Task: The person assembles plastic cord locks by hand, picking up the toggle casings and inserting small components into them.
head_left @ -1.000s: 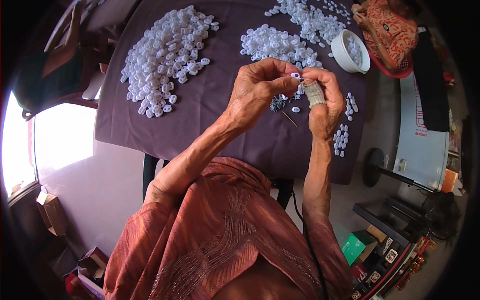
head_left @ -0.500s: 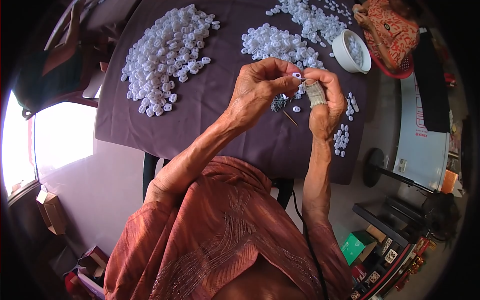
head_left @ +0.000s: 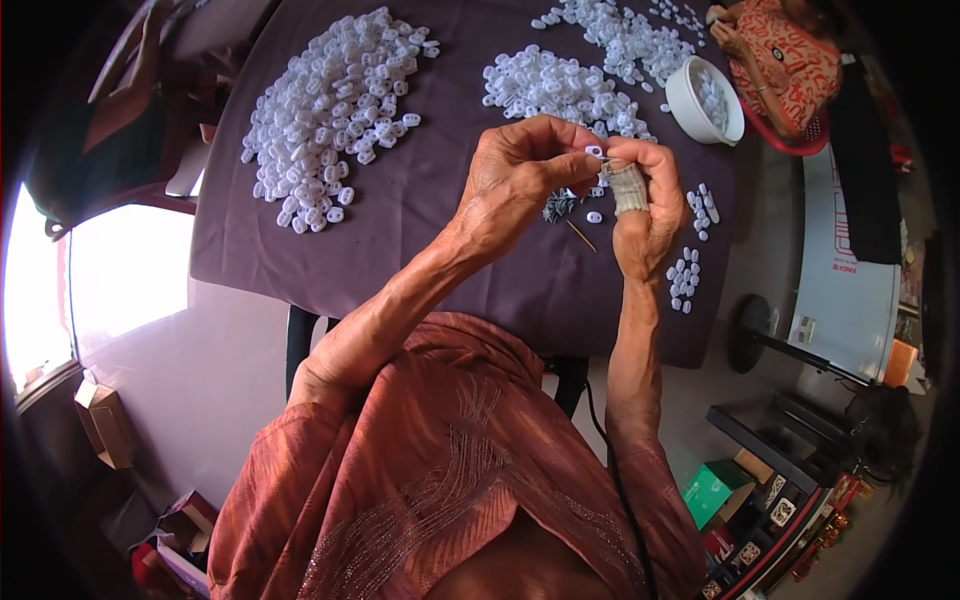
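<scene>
Over the dark tablecloth (head_left: 440, 235) my two hands meet fingertip to fingertip. My left hand (head_left: 525, 170) is closed in a pinch on a small white plastic piece (head_left: 594, 151) with a dark opening. Close against it, my right hand (head_left: 660, 195) is closed too, thumb and forefinger pinched. A pale cloth wrap (head_left: 627, 187) covers part of its thumb. Whatever those right fingertips grip is too small to make out. Just below the hands lie a grey-green tuft (head_left: 559, 206), a single white piece (head_left: 594, 217) and a thin brown stick (head_left: 581, 237).
Heaps of like white pieces lie at the left (head_left: 330, 115) and beyond my hands (head_left: 560, 85). Small groups (head_left: 683, 280) sit by my right wrist. A white bowl (head_left: 680, 105) of pieces stands far right, near another person (head_left: 785, 60) in orange patterned clothing. Another person's arm (head_left: 125, 110) shows far left.
My right hand has turned slightly and drawn in a little to the left, the cloth wrap with it. The left hand keeps its pinch on the white piece in nearly the same spot.
</scene>
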`<state>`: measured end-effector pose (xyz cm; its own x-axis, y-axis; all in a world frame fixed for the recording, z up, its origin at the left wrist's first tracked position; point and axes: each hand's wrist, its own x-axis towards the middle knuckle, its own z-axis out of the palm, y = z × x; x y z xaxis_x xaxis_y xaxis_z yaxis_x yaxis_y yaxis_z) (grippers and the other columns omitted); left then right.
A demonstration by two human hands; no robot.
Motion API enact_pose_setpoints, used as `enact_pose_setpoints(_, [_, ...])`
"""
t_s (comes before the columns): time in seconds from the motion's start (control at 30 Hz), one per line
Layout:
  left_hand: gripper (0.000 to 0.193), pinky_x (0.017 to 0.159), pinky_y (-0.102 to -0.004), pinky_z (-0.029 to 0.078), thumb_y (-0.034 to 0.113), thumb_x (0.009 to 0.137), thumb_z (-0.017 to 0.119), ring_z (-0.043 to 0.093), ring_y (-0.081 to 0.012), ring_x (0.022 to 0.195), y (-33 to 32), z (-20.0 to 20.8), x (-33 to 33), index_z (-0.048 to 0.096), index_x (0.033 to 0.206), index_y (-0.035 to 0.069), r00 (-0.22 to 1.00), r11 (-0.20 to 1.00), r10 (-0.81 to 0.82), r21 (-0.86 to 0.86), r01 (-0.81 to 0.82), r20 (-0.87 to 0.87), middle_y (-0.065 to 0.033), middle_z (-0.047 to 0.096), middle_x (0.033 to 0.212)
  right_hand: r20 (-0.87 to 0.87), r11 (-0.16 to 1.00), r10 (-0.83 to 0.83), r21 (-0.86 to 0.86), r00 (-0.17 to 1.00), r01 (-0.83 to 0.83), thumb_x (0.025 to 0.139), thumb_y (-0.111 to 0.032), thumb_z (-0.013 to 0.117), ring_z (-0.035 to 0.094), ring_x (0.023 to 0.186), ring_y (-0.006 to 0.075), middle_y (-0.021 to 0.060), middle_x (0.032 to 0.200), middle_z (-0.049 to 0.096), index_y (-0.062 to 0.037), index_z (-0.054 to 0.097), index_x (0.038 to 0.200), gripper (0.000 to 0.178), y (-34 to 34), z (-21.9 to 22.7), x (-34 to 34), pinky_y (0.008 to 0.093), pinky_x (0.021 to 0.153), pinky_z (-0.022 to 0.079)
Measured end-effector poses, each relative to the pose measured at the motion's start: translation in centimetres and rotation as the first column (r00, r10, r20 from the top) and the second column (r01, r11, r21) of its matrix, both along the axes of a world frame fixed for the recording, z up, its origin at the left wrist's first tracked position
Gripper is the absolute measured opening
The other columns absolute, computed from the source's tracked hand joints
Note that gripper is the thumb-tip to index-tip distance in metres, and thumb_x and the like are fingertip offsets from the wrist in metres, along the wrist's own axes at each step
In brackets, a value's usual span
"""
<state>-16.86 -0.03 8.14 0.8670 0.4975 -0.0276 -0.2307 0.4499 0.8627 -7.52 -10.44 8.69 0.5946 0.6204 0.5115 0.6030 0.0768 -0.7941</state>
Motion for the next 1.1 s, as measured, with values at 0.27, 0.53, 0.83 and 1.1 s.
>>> enact_pose_setpoints(0.27, [0.01, 0.066, -0.0246, 0.048, 0.003, 0.078, 0.061, 0.059, -0.012, 0.068, -0.1, 0.2, 0.2, 0.059, 0.086, -0.002, 1.0, 1.0, 0.015, -0.013, -0.015, -0.018, -0.0071, 0.062, 0.076, 0.074, 1.0, -0.022, -0.009, 0.997, 0.022, 0.075, 0.005, 0.048, 0.057, 0.074, 0.0177, 0.0087, 0.08, 0.06, -0.0007, 0.053, 0.085, 0.012, 0.1, -0.3, 0.0, 0.0272, 0.069, 0.046])
enact_pose_setpoints(0.53, [0.011, 0.066, -0.0245, 0.049, 0.003, 0.077, 0.062, 0.059, -0.0124, 0.068, -0.1, 0.1, 0.9, 0.059, 0.086, -0.002, 1.0, 1.0, 0.015, -0.01, -0.015, -0.01, -0.0075, 0.062, 0.077, 0.105, 0.996, -0.036, -0.076, 0.994, 0.044, 0.074, 0.004, 0.045, 0.058, 0.076, 0.0173, 0.0093, 0.084, 0.061, -0.0009, 0.054, 0.091, 0.019, -0.2, -0.4, 0.8, 0.0265, 0.071, 0.046])
enact_pose_setpoints(0.83, [0.013, 0.062, -0.024, 0.048, 0.005, 0.074, 0.065, 0.058, -0.0119, 0.063, 1.3, -1.2, 1.5, 0.058, 0.084, -0.001, 0.999, 0.982, 0.048, -0.185, -0.043, 0.023, -0.0058, 0.06, 0.071, 0.133, 0.816, -0.007, -0.572, 0.991, 0.082, 0.074, 0.001, 0.056, 0.06, 0.074, 0.0214, 0.0107, 0.082, 0.061, -0.0012, 0.057, 0.093, 0.019, -6.0, -6.2, 3.4, 0.0288, 0.068, 0.046])
enact_pose_setpoints(1.1, [0.015, 0.065, -0.0258, 0.048, 0.006, 0.074, 0.064, 0.058, -0.0127, 0.065, 2.0, -0.4, 2.0, 0.059, 0.086, -0.001, 0.995, 0.979, 0.067, -0.198, -0.053, 0.067, -0.0061, 0.06, 0.074, 0.384, 0.768, 0.069, -0.61, 0.921, 0.197, 0.065, 0.005, 0.048, 0.053, 0.075, 0.0322, 0.0131, 0.076, 0.053, -0.0025, 0.055, 0.085, 0.022, -6.1, -10.8, 4.3, 0.0403, 0.066, 0.043])
